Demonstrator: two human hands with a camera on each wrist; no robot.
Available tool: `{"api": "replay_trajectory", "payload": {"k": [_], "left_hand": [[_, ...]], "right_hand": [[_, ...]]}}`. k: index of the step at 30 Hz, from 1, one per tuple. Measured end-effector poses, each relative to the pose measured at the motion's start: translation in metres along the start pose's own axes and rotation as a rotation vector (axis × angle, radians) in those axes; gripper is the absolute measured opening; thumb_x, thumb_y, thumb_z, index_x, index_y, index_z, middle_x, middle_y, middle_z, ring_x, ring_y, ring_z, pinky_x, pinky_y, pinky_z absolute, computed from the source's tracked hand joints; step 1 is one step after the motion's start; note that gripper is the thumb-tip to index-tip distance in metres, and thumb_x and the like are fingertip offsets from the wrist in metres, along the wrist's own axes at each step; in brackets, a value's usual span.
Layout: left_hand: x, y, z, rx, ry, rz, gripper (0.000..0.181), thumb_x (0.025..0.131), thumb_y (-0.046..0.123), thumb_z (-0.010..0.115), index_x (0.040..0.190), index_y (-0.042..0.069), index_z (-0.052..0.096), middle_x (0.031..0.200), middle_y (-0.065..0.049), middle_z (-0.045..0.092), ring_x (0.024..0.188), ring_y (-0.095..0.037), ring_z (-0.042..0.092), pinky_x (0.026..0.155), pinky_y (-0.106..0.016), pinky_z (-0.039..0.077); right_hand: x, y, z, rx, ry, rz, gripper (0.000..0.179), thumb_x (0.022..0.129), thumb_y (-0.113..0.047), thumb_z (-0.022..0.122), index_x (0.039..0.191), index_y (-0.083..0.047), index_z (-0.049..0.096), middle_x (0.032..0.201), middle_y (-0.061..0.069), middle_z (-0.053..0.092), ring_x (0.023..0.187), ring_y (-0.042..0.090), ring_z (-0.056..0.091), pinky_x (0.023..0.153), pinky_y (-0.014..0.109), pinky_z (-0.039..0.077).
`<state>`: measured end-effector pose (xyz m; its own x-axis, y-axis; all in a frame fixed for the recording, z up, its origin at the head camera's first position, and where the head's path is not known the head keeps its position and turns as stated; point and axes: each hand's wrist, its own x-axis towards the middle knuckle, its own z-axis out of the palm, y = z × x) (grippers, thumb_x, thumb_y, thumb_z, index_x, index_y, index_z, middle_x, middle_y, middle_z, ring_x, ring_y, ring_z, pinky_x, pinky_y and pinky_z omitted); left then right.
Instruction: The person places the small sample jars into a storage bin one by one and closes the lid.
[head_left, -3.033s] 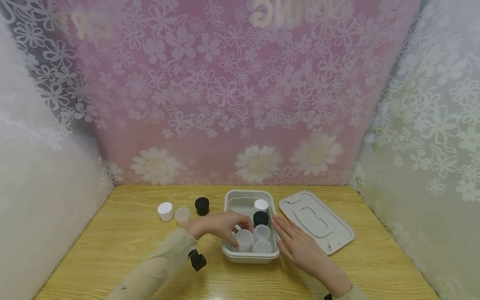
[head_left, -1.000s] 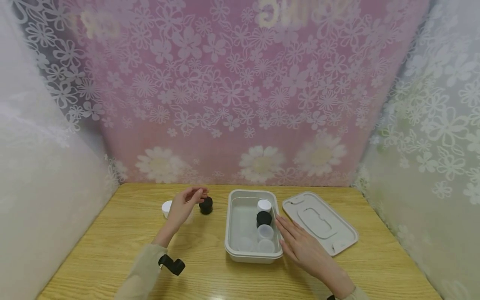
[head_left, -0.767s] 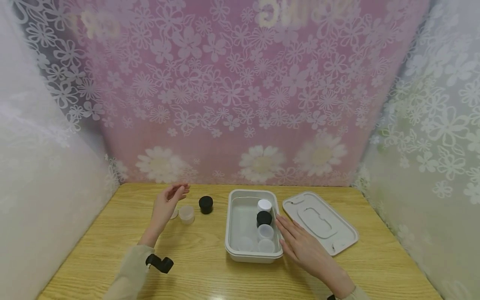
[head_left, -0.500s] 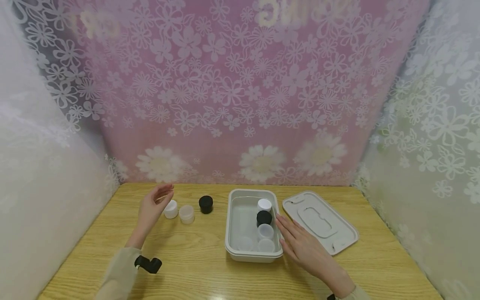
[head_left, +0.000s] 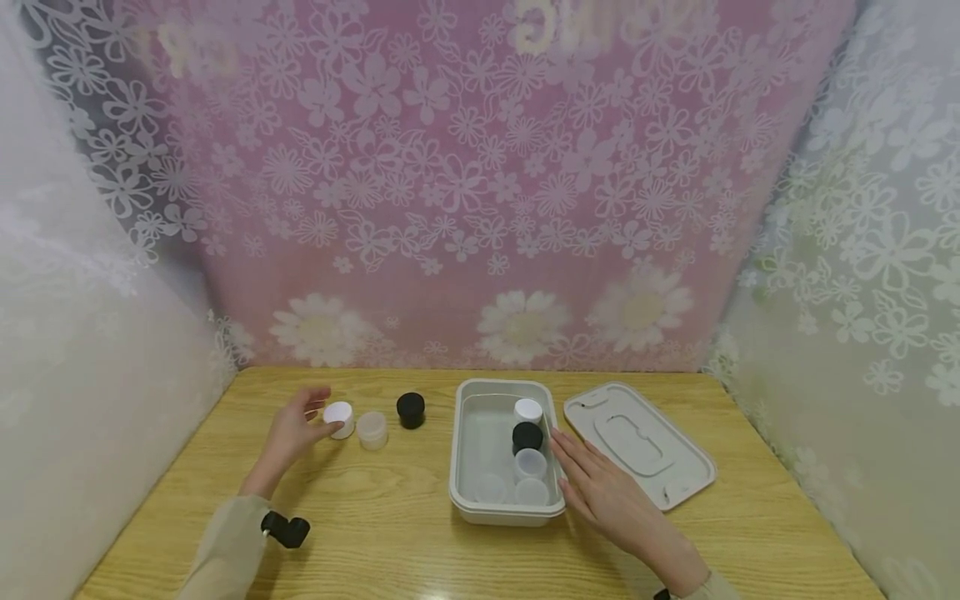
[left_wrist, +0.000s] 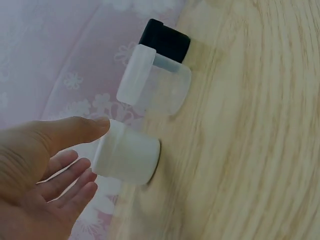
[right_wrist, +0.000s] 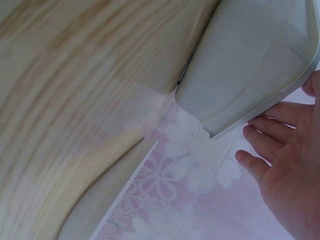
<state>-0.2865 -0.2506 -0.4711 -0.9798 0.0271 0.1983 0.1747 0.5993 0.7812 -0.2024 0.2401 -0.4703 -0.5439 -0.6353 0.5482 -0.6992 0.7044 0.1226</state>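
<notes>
My left hand (head_left: 291,432) is around a white screw-lid jar (head_left: 338,419) on the table. In the left wrist view the thumb tip overlaps the edge of its lid, while the other fingers stand spread apart behind it. Beside it are a translucent jar (head_left: 372,430) and a black jar (head_left: 411,410). My right hand (head_left: 603,492) lies with straight fingers along the right rim of a white rectangular box (head_left: 454,450). Inside the box, a white jar (head_left: 528,411), a black jar (head_left: 527,437) and translucent jars (head_left: 530,465) line the right side, with another translucent jar (head_left: 491,488) at front left.
The box's white lid (head_left: 641,442) lies on the wooden table (head_left: 390,533), right of the box and behind my right hand. A flowered pink curtain (head_left: 450,208) hangs at the table's back edge, with pale curtains at both sides.
My left hand left a translucent jar in the box, moved left past the translucent and black jars, then came down around the white jar. My right hand stayed at the rim.
</notes>
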Motion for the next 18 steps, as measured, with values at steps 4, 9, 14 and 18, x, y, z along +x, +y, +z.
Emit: {"api": "replay_trajectory", "payload": {"k": [4, 9, 14, 18], "left_hand": [[0.0009, -0.0046, 0.0047, -0.003, -0.032, -0.05, 0.063, 0.09, 0.01, 0.078, 0.141, -0.01, 0.047, 0.137, -0.034, 0.052, 0.124, -0.049, 0.054, 0.103, -0.056, 0.05], [0.0015, -0.0102, 0.008, 0.016, -0.025, -0.065, 0.056, 0.09, 0.012, 0.078, 0.135, -0.009, 0.051, 0.129, -0.033, 0.058, 0.116, -0.047, 0.06, 0.096, -0.054, 0.055], [0.0024, -0.0093, 0.0066, 0.026, -0.014, -0.079, 0.055, 0.091, 0.014, 0.078, 0.133, -0.01, 0.052, 0.128, -0.035, 0.057, 0.115, -0.048, 0.06, 0.092, -0.051, 0.057], [0.0029, -0.0012, 0.0016, 0.021, -0.007, -0.094, 0.06, 0.091, 0.017, 0.078, 0.136, -0.011, 0.05, 0.131, -0.036, 0.054, 0.117, -0.049, 0.059, 0.091, -0.049, 0.059]], "right_hand": [[-0.0004, 0.0, 0.0004, -0.003, 0.009, 0.0, 0.054, 0.111, -0.035, 0.039, 0.142, 0.007, 0.054, 0.148, 0.02, 0.053, 0.145, 0.021, 0.038, 0.125, 0.018, 0.004], [-0.0004, -0.0003, 0.0003, -0.008, 0.015, -0.005, 0.055, 0.111, -0.035, 0.037, 0.142, 0.007, 0.054, 0.148, 0.019, 0.053, 0.148, 0.016, 0.032, 0.125, 0.018, 0.005], [-0.0005, -0.0006, -0.0004, -0.004, 0.016, -0.005, 0.052, 0.11, -0.033, 0.042, 0.142, 0.007, 0.054, 0.148, 0.019, 0.053, 0.147, 0.02, 0.038, 0.125, 0.018, 0.005], [-0.0003, -0.0001, -0.0009, 0.007, 0.002, 0.002, 0.054, 0.11, -0.034, 0.041, 0.142, 0.007, 0.053, 0.149, 0.019, 0.052, 0.134, 0.033, 0.053, 0.124, 0.017, 0.002]]}}
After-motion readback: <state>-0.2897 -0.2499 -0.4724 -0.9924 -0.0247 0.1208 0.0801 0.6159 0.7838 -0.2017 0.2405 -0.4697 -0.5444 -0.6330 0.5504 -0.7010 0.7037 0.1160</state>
